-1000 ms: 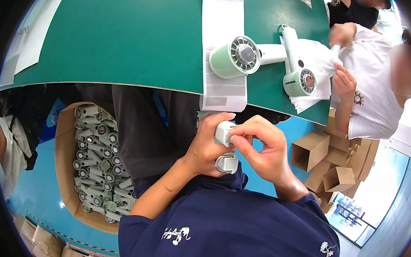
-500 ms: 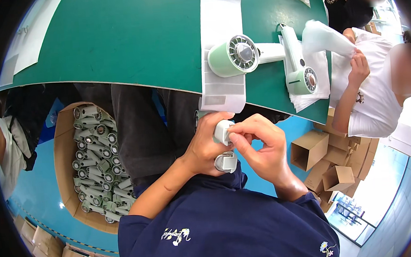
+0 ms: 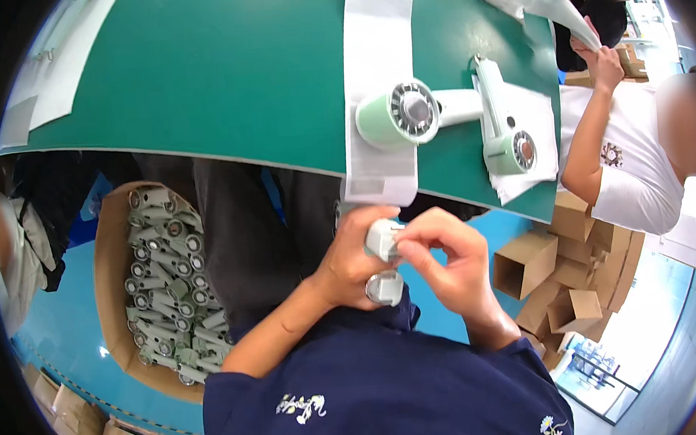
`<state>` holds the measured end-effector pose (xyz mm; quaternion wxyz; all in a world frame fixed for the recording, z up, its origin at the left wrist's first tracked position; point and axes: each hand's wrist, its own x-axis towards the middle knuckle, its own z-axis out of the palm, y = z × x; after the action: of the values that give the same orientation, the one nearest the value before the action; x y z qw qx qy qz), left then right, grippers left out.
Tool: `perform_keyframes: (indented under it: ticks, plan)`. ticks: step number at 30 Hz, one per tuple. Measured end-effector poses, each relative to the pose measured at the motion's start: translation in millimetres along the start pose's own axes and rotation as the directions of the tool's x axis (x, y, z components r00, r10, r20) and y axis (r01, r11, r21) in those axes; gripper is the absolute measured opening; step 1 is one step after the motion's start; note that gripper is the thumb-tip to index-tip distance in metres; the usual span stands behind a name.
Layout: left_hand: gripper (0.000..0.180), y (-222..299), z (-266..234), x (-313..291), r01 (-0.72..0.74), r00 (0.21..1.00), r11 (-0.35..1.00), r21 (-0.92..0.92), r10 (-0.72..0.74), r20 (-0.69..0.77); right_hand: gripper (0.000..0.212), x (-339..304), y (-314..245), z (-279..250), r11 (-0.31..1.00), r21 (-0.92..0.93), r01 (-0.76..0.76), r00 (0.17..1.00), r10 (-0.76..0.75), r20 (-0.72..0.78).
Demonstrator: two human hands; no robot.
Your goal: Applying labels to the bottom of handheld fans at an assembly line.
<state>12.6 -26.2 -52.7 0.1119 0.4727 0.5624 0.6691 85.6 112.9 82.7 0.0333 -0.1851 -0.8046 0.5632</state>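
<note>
My left hand [image 3: 344, 264] is closed around two pale handheld fans. Only their handle ends show, the upper fan [image 3: 382, 238] above the lower fan [image 3: 383, 288]. My right hand [image 3: 452, 260] has thumb and forefinger pinched at the upper handle's end; whatever is between the fingertips is too small to make out. Just beyond the hands, a light green handheld fan [image 3: 382, 123] with a white handle lies across a long pale strip [image 3: 376, 32] that overhangs the table edge. To its right a second green fan [image 3: 503, 154] rests on white sheets [image 3: 539, 114].
A large carton [image 3: 115, 311] full of similar fans stands on the floor at left. Empty cardboard boxes [image 3: 526, 262] are piled at right. The green table [image 3: 220, 74] spans the far side. At right a co-worker [image 3: 626, 141] holds a whitish sheet [image 3: 562, 9].
The table and fans appear slightly lower in the picture. The co-worker's hands and sheet have moved up and away. My hands keep nearly the same grip and pinch.
</note>
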Motion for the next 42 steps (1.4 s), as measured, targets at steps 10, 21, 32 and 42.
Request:
perform_keyframes:
  ticks: [10,21,32,42]
  plan:
    - [0.046,2,3,0,-0.023,1.000,0.999,0.047,0.023,-0.006,0.011,0,-4,1,0.995,-0.094,0.034,0.999,-0.033,0.014]
    - [0.047,1,4,-1,-0.031,0.999,0.998,0.054,0.032,-0.014,0.014,-2,-1,10,0.988,-0.131,0.085,0.993,-0.094,-0.070]
    - [0.051,5,5,3,-0.035,0.999,0.997,0.076,0.036,-0.011,0.020,-11,-8,24,0.841,-0.512,0.173,0.943,-0.292,-0.160]
    - [0.044,3,9,1,-0.043,0.999,0.998,0.040,0.042,0.006,0.014,5,-26,7,0.906,-0.420,-0.051,0.993,0.002,-0.117]
